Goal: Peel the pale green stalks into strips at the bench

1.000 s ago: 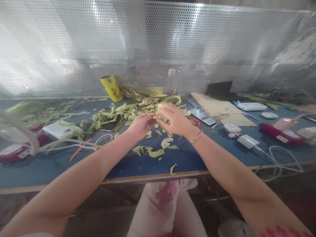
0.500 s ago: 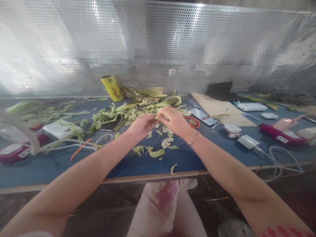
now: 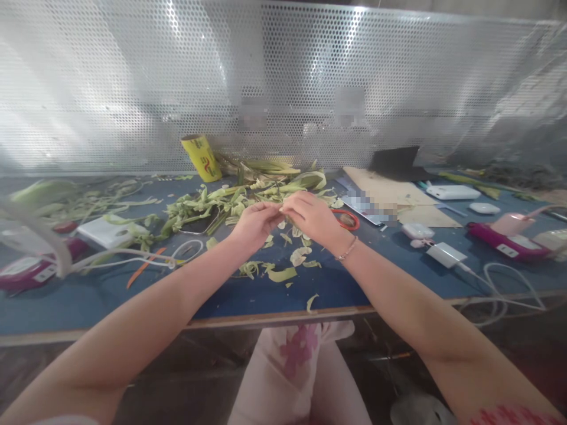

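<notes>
Over the blue table, my left hand and my right hand meet at the fingertips. Both are closed in a pinch. A tiny pale bit shows where the fingers meet, too small and covered to name. Behind them lies a heap of green plant stalks and leaves. Loose pale-green leaf pieces and whitish curled scraps are scattered below my hands. To the right of my right hand is a red ring-shaped item, partly hidden.
A yellow tube leans by the perforated metal panel. Cardboard, a white charger with cable and a magenta power strip lie right. At left are a white box, cables and another magenta strip.
The fingers of my left hand have curled in more at the meeting point, and my right fingers have shifted slightly. The things on the table lie as before.
</notes>
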`<action>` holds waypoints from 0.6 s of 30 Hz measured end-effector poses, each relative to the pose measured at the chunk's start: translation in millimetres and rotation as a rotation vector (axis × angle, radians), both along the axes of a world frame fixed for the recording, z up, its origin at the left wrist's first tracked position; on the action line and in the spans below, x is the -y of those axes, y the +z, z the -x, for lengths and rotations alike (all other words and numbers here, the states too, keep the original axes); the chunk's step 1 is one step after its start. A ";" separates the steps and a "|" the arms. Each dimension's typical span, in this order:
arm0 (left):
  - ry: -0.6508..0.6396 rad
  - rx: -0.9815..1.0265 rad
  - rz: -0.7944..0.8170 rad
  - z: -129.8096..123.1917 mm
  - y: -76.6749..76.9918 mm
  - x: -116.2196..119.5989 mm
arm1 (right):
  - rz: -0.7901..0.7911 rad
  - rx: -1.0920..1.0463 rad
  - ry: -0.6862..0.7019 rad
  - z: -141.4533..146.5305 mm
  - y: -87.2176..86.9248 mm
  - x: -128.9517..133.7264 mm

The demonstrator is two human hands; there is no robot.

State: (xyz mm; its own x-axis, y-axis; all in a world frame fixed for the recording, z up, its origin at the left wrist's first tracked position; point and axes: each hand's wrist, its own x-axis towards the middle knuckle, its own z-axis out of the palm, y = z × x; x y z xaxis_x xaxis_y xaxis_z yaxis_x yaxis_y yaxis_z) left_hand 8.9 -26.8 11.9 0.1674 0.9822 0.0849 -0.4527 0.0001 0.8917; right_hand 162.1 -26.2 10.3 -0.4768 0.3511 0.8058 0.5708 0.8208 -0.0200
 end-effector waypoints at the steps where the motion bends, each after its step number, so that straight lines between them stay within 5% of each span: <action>1: -0.004 -0.003 -0.020 0.3 0.2 0.1 | -0.002 -0.002 -0.006 0.2 0.1 0.2; 18: -0.074 -0.003 -0.166 2.7 2.1 1.7 | 0.066 -0.086 0.028 -1.2 -0.9 -2.0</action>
